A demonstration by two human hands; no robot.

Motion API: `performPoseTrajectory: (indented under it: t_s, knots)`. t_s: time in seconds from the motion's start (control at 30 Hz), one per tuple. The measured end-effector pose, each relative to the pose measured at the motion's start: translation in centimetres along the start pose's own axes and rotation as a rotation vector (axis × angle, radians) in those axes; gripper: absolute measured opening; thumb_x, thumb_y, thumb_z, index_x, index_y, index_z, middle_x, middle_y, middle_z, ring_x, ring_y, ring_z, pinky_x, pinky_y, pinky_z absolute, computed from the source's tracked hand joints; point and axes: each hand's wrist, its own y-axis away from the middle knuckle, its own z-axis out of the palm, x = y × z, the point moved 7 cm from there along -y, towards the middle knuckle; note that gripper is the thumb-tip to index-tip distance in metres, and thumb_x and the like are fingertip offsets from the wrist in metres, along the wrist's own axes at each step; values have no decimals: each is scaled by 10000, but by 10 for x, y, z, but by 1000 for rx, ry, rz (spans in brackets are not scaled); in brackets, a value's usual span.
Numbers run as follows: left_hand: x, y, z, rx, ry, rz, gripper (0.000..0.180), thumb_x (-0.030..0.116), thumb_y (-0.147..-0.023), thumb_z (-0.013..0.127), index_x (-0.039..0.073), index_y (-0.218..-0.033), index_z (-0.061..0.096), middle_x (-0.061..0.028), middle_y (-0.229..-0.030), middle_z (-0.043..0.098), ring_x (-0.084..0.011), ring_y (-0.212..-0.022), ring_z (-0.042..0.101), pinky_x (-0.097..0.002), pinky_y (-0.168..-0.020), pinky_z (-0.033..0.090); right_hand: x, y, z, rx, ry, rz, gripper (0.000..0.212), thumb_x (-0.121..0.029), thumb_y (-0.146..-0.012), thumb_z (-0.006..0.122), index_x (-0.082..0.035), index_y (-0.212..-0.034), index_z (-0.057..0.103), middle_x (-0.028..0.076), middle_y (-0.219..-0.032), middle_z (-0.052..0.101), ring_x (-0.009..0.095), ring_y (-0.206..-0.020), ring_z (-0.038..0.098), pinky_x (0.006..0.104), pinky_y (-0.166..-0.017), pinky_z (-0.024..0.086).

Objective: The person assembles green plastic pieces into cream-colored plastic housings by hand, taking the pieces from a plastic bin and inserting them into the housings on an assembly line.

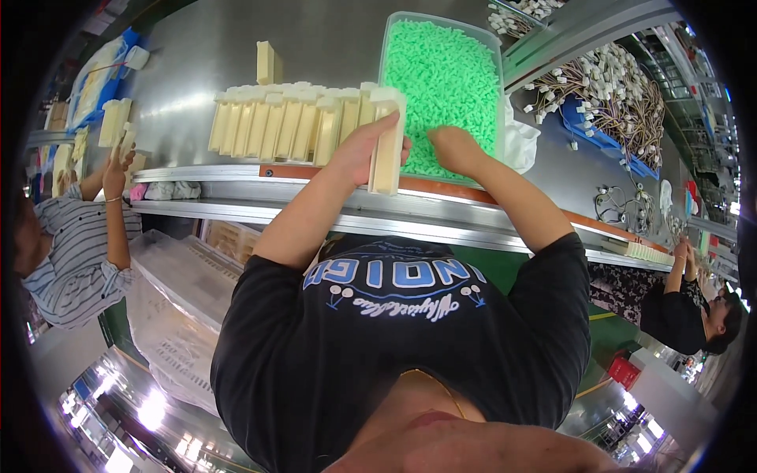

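Note:
My left hand (359, 154) is wrapped round a long cream plastic housing (385, 167), held upright at the table's front edge. Its white upper end rises above my fingers. Beside it, on the left, a row of similar cream housings (272, 126) stands packed together on the metal table. My right hand (456, 150) is over the near part of a clear plastic bin (500, 102) heaped with small green pieces (438, 71). The fingers of that hand are curled closed, touching or just above the green pieces; what they hold, if anything, is hidden.
One cream housing (268, 63) stands apart behind the row. Bundled wires with white connectors (615, 94) lie at the right, beyond a metal frame post (583, 39). A white bag (519, 138) sits beside the bin. Co-workers are at left (75, 260) and far right (678, 311).

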Motion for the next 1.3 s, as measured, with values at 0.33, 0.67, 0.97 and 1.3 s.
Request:
performPoseTrajectory:
  t_s: [0.33, 0.67, 0.97, 1.3]
  knots:
    - [-7, -3, 18, -100, -28, 116, 242, 304, -862, 463, 67, -858, 515, -95, -732, 562, -196, -672, 542, -305, -636, 448, 13, 0, 15, 152, -5, 112, 90, -35, -672, 504, -19, -756, 531, 181, -710, 569, 331, -675, 574, 412, -589, 461]
    - [-9, 20, 37, -225, -312, 271, 240, 235, -836, 502, 33, -961, 465, -93, -724, 552, -170, -621, 540, -279, -538, 440, 12, 39, -111, 343, -949, 7, 69, -4, -694, 577, -23, -760, 566, 5, -658, 534, 66, -599, 492, 212, -539, 408]
    - [-44, 42, 73, -636, -562, -43, 338, 151, -789, 546, 20, -1078, 429, -83, -700, 546, -144, -598, 542, -260, -521, 439, -68, 102, -153, 235, -673, -377, 112, 79, -668, 553, -2, -723, 498, 67, -689, 492, 162, -616, 500, 260, -520, 387]
    - [-54, 50, 82, -872, -302, -242, 305, 193, -799, 543, -29, -990, 461, -110, -644, 524, -147, -488, 505, -236, -421, 398, -91, 119, -157, 365, -429, -654, 161, 86, -615, 559, -4, -736, 503, 95, -756, 506, 261, -674, 521, 331, -552, 415]
